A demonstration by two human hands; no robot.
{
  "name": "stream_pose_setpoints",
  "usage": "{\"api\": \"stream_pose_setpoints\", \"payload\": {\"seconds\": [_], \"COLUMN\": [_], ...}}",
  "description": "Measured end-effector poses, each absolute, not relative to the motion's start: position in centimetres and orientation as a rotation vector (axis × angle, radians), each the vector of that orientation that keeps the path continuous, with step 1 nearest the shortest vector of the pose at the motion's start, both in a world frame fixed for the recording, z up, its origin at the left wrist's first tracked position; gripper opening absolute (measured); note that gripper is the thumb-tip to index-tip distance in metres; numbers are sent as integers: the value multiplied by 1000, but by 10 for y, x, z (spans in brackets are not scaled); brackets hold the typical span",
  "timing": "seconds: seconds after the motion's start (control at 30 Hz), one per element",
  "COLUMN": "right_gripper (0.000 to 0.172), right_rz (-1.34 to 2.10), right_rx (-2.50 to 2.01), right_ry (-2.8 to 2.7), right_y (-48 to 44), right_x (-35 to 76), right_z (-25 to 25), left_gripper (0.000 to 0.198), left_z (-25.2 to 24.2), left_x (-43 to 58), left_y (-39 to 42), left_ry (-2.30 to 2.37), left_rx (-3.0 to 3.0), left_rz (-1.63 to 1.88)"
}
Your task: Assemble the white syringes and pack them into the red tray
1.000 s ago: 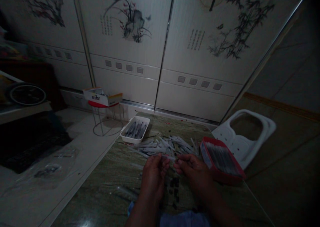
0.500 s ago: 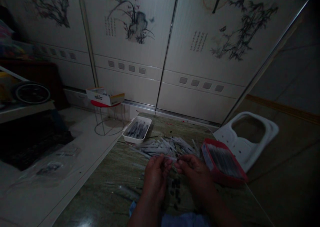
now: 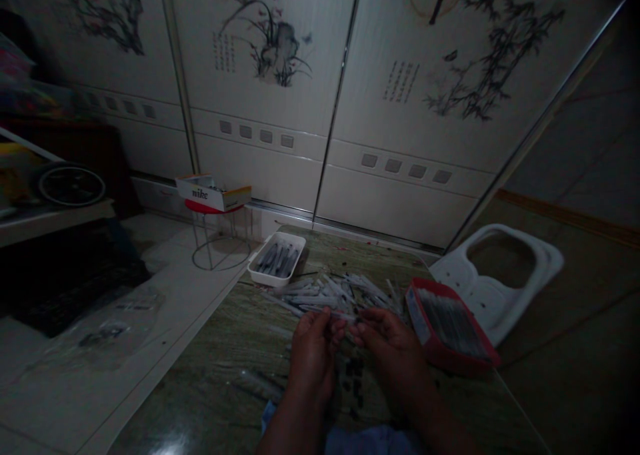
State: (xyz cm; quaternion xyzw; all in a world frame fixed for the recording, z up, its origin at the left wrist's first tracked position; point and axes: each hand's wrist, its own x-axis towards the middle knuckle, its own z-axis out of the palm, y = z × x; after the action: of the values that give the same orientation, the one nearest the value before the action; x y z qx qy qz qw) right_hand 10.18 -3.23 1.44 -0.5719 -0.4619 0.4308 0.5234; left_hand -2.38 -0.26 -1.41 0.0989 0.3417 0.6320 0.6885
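Between both hands is a slender pale pen (image 3: 343,316), held level above the table. My left hand (image 3: 314,341) pinches its left part, fingers curled round it. At its other end, the fingertips of my right hand (image 3: 387,335) are closed, and a small dark bit shows there. Just beyond the hands lies a loose pile of whitish pens (image 3: 320,293). Small black pieces (image 3: 354,375), too dim to name surely, are scattered on the table between my forearms.
A white tray (image 3: 254,276) with dark pens stands at the table's (image 3: 200,368) far left. On the right is a red basket (image 3: 467,313) packed with pens, with a white plastic chair (image 3: 540,261) beside it. A red stool (image 3: 203,207) bears an open box (image 3: 197,193).
The whole view has shifted slightly. Both hands stay closed on the pen at nearly the same spot, and a small dark bit now shows more clearly by the right fingertips.
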Motion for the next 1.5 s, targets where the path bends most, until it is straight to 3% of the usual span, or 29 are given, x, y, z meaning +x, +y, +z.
{"api": "stream_pose_setpoints", "payload": {"seconds": [0.93,1.1,1.3,1.5], "right_gripper": [31,48,54,39], "right_rz": [880,920,1070,956], "right_rx": [-1541,-1542,-1552,-1495], "right_ry": [-1400,-1400,-1248,-1244], "right_y": [-35,-36,-36,-38], "right_x": [107,108,108,108], "right_z": [18,17,14,14], "left_gripper": [27,28,29,25], "left_z": [-19,-19,-21,-21], "left_x": [-21,-20,-19,-19], "left_y": [-1,-2,-1,-2], "left_ry": [814,796,788,818], "left_rx": [396,433,424,429], "left_rz": [1446,1425,1425,1428]}}
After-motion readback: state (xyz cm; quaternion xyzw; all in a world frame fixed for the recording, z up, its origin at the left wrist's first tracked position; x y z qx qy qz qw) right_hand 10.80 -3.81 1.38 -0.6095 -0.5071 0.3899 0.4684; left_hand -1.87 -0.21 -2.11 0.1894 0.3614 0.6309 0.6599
